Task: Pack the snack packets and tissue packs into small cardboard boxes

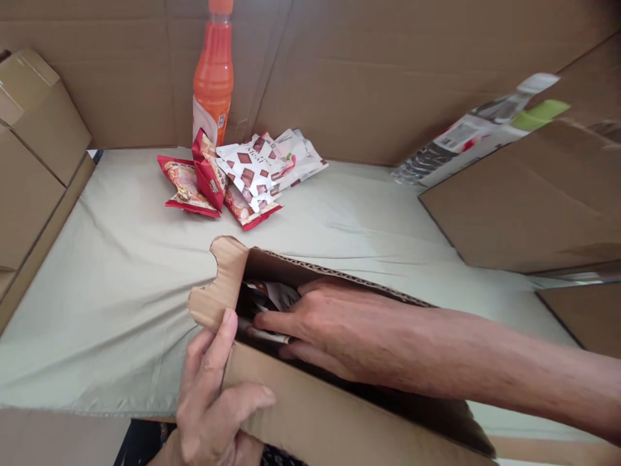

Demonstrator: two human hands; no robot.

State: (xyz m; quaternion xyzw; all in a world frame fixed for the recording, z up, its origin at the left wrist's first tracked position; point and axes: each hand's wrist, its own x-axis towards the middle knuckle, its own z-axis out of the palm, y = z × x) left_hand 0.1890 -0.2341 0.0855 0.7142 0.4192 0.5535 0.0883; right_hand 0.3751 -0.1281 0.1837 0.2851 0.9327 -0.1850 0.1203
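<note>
An open cardboard box [349, 408] stands tilted at the front, its cut-out flap [220, 278] raised on the left end. My left hand [213, 388] holds the box at that left corner, fingers behind the flap's base and thumb against the near wall. Inside the box is my right hand [315, 323], reaching in from the right, its fingers closed about a shiny white and dark packet [276, 294]. Some of those fingertips are hidden by the packet and the box wall. Whatever lies deeper in the box is in shadow.
Behind the box lie red snack packets [189, 188] and white packets with brown squares [252, 168]. An orange drink bottle [213, 77] stands by the cardboard wall [363, 71]. At right, a clear bottle [466, 139] leans beside another carton [528, 194]; a box [33, 162] is left.
</note>
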